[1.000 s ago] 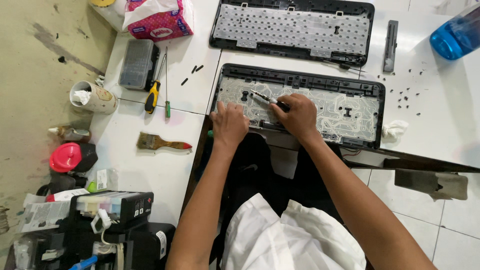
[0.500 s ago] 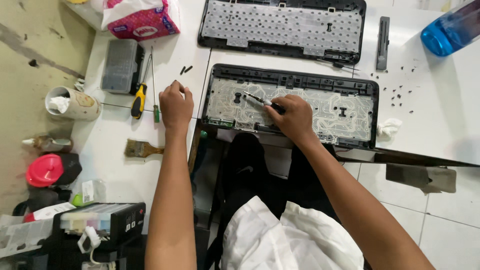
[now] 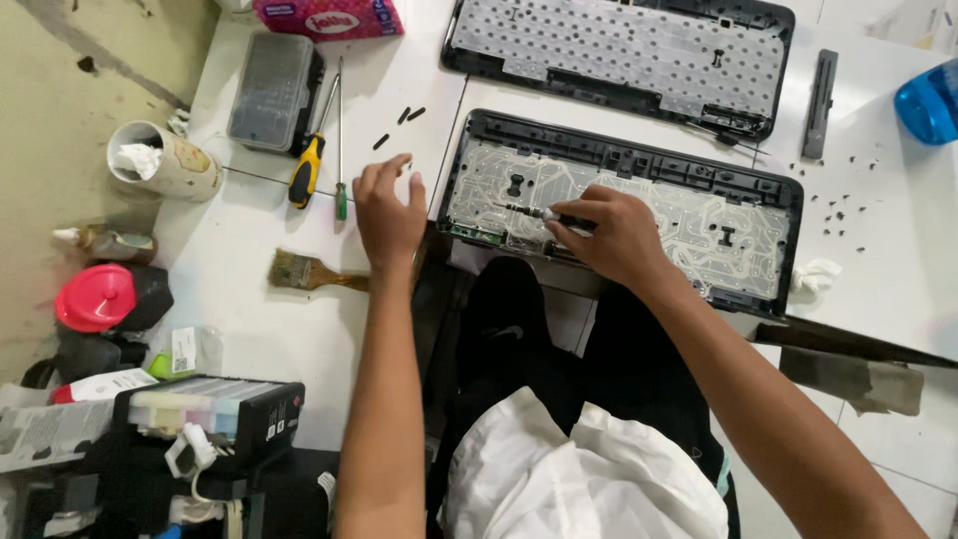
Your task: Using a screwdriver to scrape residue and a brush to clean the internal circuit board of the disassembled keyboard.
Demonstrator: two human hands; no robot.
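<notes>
Centrally, an opened keyboard base, black-framed with a clear circuit membrane exposed, lies on the white table at its near edge. Right hand: fingers closed around a small dark screwdriver, its tip resting on the membrane left of centre. Left hand: hovers over the table just left of the keyboard base, fingers spread and slightly curled, holding nothing; nearest items are three small black screws lying loose just beyond the fingertips. Beside that hand, to the left: a green-handled screwdriver and a yellow-and-black screwdriver, side by side, pointing away from the person. Nearer the person: a paintbrush with wooden handle, bristles to the left. Far side of table: a second keyboard half, key side down, grey; a grey plastic case; a pink tissue pack. Right side: a narrow black strip, scattered tiny black screws, a blue bottle, a crumpled white tissue. Left edge: a paper cup stuffed with tissue, a red-lidded container. Lower left: an ink-tank printer.
</notes>
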